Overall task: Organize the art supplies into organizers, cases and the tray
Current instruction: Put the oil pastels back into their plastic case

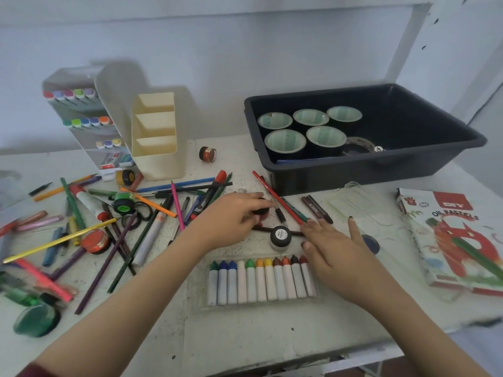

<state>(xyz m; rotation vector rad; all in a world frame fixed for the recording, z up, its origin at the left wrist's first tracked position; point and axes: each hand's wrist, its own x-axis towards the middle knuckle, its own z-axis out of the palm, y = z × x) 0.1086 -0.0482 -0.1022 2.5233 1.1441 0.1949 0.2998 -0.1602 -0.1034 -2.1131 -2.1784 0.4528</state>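
We see through one wide-angle camera at our head, facing forward and down, close over the table; the dark tray lies toward one o'clock.

The person works with both forearms bare. High on the left forearm, right at the bottom corner of view, the edge of a dark red sleeve shows; its fabric is too blurred to make out. The right forearm is uncovered as far as it can be seen. The left hand and right hand are bare, and the right hand's fingernails look darkly varnished
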